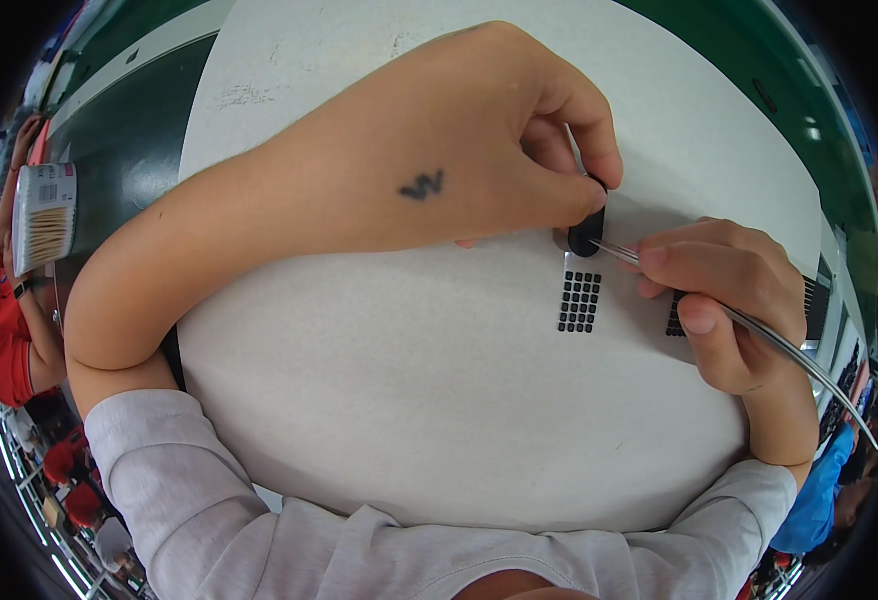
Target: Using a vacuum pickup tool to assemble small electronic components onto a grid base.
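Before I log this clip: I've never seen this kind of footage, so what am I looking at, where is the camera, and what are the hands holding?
There is no machine here. A person wears a wide fisheye camera on the head that looks down, so edges curve. Both forearms, in light grey sleeves, reach over a white board. The left hand pinches a small black oblong piece upright on the board. The right hand holds metal tweezers, tips at that piece. Below it lies a small sheet of black squares; another is partly hidden under the right hand. A box of cotton swabs stands far left.
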### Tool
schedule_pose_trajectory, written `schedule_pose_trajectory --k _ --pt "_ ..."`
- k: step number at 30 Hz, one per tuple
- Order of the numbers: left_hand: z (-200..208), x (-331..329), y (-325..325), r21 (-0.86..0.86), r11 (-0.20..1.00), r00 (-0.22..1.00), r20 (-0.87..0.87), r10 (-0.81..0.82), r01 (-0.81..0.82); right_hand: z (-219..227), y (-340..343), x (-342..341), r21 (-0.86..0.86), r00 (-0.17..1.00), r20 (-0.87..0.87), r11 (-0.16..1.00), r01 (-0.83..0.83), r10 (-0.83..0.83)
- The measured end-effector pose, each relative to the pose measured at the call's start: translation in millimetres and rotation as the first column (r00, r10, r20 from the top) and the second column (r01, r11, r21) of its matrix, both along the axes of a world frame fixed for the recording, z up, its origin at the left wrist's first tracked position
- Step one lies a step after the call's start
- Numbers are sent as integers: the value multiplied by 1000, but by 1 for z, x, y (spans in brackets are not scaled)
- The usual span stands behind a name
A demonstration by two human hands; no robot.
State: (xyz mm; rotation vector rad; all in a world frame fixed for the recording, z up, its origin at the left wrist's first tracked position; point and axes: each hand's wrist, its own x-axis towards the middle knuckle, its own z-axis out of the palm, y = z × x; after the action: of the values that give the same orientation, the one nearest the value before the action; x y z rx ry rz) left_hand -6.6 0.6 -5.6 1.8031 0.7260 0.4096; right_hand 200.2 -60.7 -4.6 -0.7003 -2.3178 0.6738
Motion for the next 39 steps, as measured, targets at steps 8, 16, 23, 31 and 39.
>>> schedule_pose_trajectory --k 8,16,23,31,39 --pt "0 1 0 39 999 1000 21 4 -5 -3 1 -1 50 1000 5 998 -28 28" --pt "0 2 -1 16 1000 1000 20 7 -7 -1 1 -1 102 999 38 994 -36 32" --pt "7 7 -4 -49 998 996 -83 26 -30 -3 -3 -1 134 999 50 991 -24 17" --pt "7 12 1 -152 988 994 -107 -13 -3 1 0 3 -499 979 -75 857 130 -192" --pt "13 11 -1 -142 980 985 -84 -152 139 4 -2 9 -312 993 -35 945 96 -113"
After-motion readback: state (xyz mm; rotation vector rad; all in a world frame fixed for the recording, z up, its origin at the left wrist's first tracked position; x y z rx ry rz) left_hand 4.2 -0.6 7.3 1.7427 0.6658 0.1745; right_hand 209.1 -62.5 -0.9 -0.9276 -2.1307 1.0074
